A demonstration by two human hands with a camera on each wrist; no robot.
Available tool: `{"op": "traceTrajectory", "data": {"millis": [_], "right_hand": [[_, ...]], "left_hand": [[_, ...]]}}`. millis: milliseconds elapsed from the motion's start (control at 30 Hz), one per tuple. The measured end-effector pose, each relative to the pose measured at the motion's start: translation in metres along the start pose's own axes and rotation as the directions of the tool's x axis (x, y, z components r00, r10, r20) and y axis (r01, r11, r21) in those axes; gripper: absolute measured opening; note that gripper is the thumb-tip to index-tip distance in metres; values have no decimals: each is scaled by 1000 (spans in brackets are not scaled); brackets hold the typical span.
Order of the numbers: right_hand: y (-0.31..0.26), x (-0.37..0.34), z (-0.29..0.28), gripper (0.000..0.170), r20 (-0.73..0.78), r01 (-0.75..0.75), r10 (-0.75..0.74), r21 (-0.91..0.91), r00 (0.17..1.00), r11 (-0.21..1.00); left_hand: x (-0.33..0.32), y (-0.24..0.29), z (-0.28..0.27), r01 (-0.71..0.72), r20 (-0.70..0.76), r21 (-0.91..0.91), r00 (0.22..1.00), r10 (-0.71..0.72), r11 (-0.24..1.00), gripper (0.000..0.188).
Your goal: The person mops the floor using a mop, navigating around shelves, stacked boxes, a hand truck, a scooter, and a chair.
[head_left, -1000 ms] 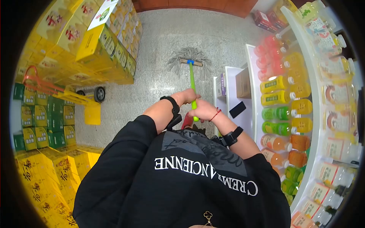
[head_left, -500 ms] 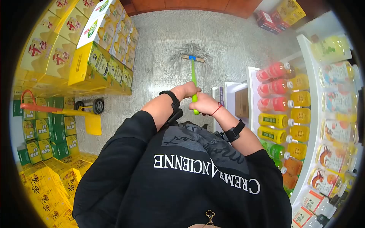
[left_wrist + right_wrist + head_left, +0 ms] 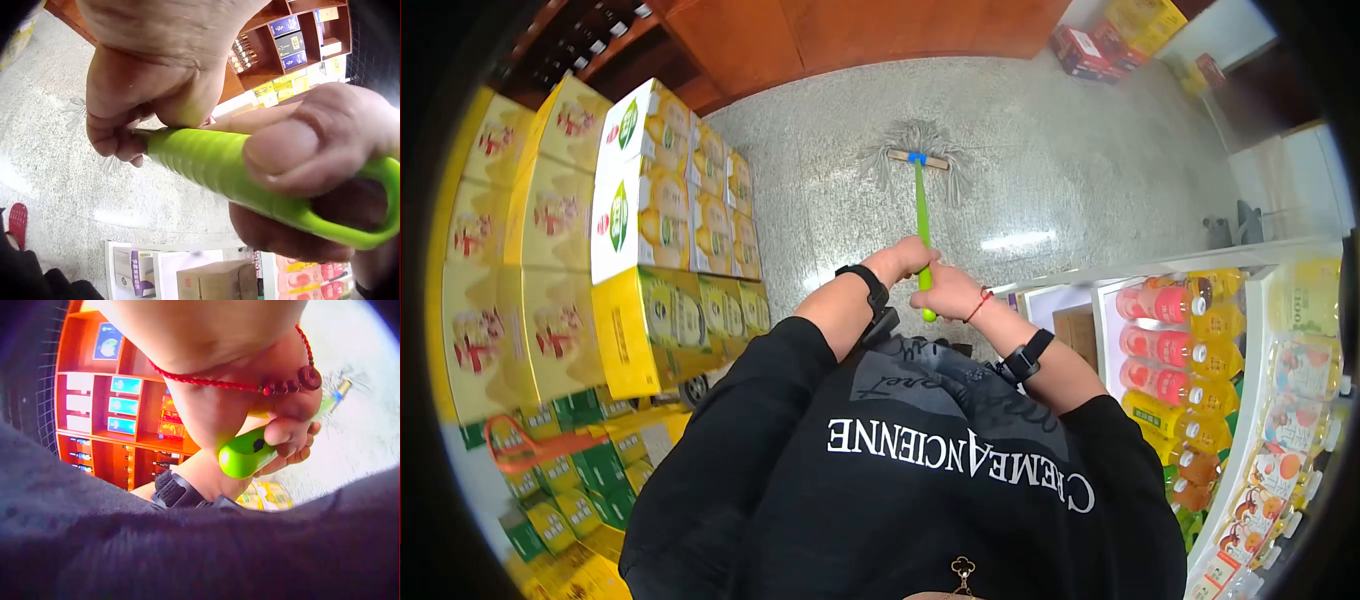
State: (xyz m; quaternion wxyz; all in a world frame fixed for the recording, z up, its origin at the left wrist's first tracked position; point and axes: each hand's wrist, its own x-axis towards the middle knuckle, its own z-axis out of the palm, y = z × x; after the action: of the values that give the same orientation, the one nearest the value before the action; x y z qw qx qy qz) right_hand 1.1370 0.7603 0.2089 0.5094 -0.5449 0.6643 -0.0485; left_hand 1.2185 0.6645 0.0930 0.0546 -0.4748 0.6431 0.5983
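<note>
Both hands hold a mop by its light green handle (image 3: 923,215). My left hand (image 3: 903,260) grips the shaft a little ahead of my right hand (image 3: 950,292), which holds the handle near its end. In the left wrist view, the right thumb lies along the ribbed green grip (image 3: 206,159), with a hanging loop at its end. Grey strands of the mop head (image 3: 917,135) spread on the speckled floor (image 3: 820,150) ahead, under a wooden bar with a blue joint. A red bracelet (image 3: 219,383) circles the right wrist.
Yellow and white cartons (image 3: 625,215) stand stacked on the left, with a hand truck's orange handle (image 3: 550,440) below them. On the right is a white shelf (image 3: 1250,370) with bottled drinks (image 3: 1155,340). A wooden cabinet (image 3: 880,35) lines the far side, near red boxes (image 3: 1085,52).
The head view has turned, bringing more of the wooden cabinet into sight at the upper left. Cartons and shelf have shifted in view; both hands keep their hold on the mop.
</note>
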Motion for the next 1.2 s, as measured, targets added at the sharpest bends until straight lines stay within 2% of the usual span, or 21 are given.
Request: {"op": "traceTrajectory", "data": {"millis": [100, 133, 167, 300, 367, 500, 567, 600, 667, 700, 767, 900, 1000, 1133, 1200], "right_hand": [[-13, 29, -15, 48, -31, -43, 46, 69, 998, 997], [-16, 37, -19, 49, -22, -49, 51, 97, 998, 994], [-19, 46, -24, 49, -38, -15, 17, 37, 999, 999], [-31, 80, -38, 53, -154, 31, -33, -12, 987, 999], [-41, 100, -49, 58, -112, -10, 22, 106, 993, 994], [-53, 149, -79, 62, -91, -25, 43, 193, 995, 981], [-57, 176, -99, 58, 66, -81, 65, 281, 996, 956], [-63, 185, -114, 58, 58, -75, 60, 296, 997, 952], [-81, 198, -154, 52, 196, -128, 59, 363, 979, 923], [-80, 217, -165, 52, 187, -120, 49, 385, 981, 915], [-72, 259, -181, 50, 241, -87, -8, 380, 970, 921], [-78, 312, -224, 47, 238, -68, -40, 428, 971, 901], [-83, 336, -252, 45, 238, -59, -49, 423, 970, 904], [-85, 360, -285, 45, 242, -96, -19, 454, 970, 886], [-88, 373, -306, 40, 192, -30, -54, 410, 980, 911]], "left_hand": [[21, 2, -26, 37, 84, -36, 996, -34, 999, 31], [25, 2, -31, 53, 78, -117, 996, -44, 992, 30], [32, 7, -41, 57, 68, -193, 997, -44, 980, 29], [61, 16, -81, 31, 162, -110, 987, -13, 993, 30], [74, 21, -101, 6, 128, -92, 992, 6, 996, 30], [100, 48, -145, -20, 155, -41, 988, 26, 999, 30], [133, 49, -163, -22, 121, 88, 993, 11, 996, 31], [148, 52, -174, -21, 124, 106, 992, 8, 994, 31], [179, 62, -200, -26, 164, 195, 986, -7, 980, 31], [192, 68, -214, -23, 169, 220, 986, -15, 975, 31], [215, 82, -241, -112, 214, 252, 975, 57, 961, 33], [256, 125, -283, -126, 240, 328, 970, 46, 936, 37], [279, 141, -303, -67, 274, 331, 961, -28, 941, 42], [311, 166, -324, -116, 320, 329, 947, 5, 937, 38], [334, 176, -336, -149, 359, 325, 933, 24, 934, 36]]}}
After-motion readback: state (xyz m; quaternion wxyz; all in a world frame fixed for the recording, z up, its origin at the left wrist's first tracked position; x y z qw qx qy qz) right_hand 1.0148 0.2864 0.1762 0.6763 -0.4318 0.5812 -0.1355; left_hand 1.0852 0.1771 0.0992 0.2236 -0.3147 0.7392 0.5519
